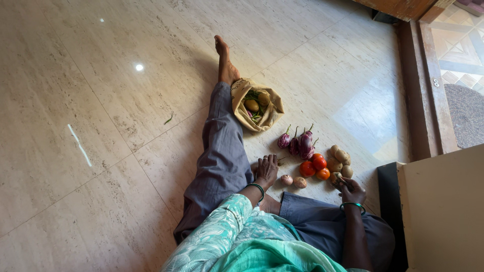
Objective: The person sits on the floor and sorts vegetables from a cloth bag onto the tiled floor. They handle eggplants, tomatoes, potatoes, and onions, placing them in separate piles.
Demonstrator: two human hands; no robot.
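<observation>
Seated on a pale stone floor (101, 126), one leg stretched out, vegetables sorted into small groups between the knees

Left hand (266, 170) resting palm-down on the floor, fingers loosely spread, holding nothing, just beside two onions (293, 181) and a short way from the purple aubergines (301, 143)

Right hand (351, 190) curled around something small at the edge of the potato pile (340, 160); looks like a potato in the grip, though too hidden by the fingers to tell for sure

Red tomatoes (316, 166) clustered between the aubergines and the potatoes, touching one another

Open brown paper bag (256, 105) further out beside the extended shin, more produce inside, yellowish and green

Dark box edge and a pale board (443, 211) close to the right elbow

To do the sorting well, in my judgement: keep like with like, set each piece down rather than drop it, leave a gap between groups so round ones such as tomatoes and onions cannot roll into a neighbour; handle tomatoes lightly, being soft; draw the bag nearer before reaching in, to spare a long stretch over the sorted piles
</observation>
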